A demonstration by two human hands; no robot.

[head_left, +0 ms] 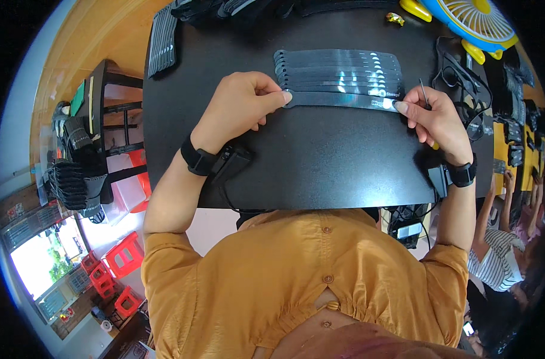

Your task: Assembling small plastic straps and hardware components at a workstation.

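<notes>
Strap: from my remote seat I see one flat black strap [338,100] along the near edge of the stack [338,64] of matching straps; whether they overlap, I cannot tell.
Strap's direction: its long axis runs left to right, almost parallel to the stack, its right end slightly closer to the wearer.
Left hand: at the stack's near left corner, the left hand [241,106] has thumb and finger closed on the strap's rounded end.
Right hand: at the stack's near right corner, the right hand [435,116] pinches the other end; neither hand is nearer.
Thin tool: beyond the strap, right of the stack, I make out a metal tip [424,91] at the right hand.
Fan: far right of the stack, a blue-and-yellow fan [473,24].
</notes>
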